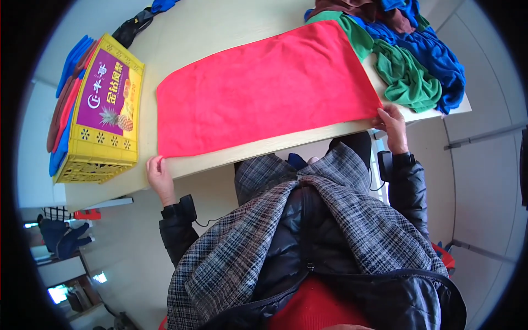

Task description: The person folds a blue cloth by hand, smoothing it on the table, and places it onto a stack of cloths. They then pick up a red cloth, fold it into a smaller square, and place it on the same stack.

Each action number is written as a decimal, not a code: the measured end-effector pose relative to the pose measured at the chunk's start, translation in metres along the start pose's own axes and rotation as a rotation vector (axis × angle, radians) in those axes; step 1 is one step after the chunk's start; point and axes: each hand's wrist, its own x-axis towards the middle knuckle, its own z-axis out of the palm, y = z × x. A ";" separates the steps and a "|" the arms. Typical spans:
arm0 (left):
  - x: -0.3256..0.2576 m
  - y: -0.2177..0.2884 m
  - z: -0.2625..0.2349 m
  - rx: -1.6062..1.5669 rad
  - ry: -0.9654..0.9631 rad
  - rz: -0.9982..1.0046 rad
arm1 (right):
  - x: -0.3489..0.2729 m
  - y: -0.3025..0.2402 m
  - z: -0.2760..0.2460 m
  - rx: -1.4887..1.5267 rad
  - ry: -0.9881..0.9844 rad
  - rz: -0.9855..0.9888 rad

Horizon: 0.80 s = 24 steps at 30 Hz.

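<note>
My left hand [158, 173] and right hand [391, 124] fingers pinch the red cloth's [264, 91] near corners, stretching it flat on the worktop [220, 27].

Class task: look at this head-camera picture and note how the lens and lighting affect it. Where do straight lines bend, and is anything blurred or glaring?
Head view: fisheye lens, black vignette rings the frame; the table edge bows under the red cloth; light is soft and even, no harsh glare; the left hand and right hand at the cloth's near corners look sharp; the yellow crate is stretched toward the rim.
</note>
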 end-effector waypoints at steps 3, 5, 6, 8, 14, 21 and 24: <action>0.006 -0.002 -0.009 -0.130 0.003 -0.070 | 0.003 0.004 -0.005 -0.007 0.010 -0.154; 0.013 -0.001 -0.017 -0.196 0.011 -0.102 | 0.006 -0.007 -0.011 0.060 -0.045 -0.225; 0.019 0.005 -0.023 -0.257 0.034 -0.114 | 0.005 -0.017 -0.008 0.092 -0.070 -0.261; 0.034 0.016 -0.036 -0.385 0.081 -0.136 | 0.002 -0.039 -0.002 0.143 -0.090 -0.268; 0.097 0.085 -0.095 -0.377 0.159 -0.126 | 0.009 -0.101 -0.002 -0.076 -0.106 -0.590; 0.191 0.090 -0.140 -0.744 0.179 -0.073 | 0.041 -0.182 -0.015 -0.164 -0.022 -0.769; 0.215 0.081 -0.147 -0.846 0.111 -0.053 | 0.043 -0.207 -0.010 -0.289 -0.021 -0.838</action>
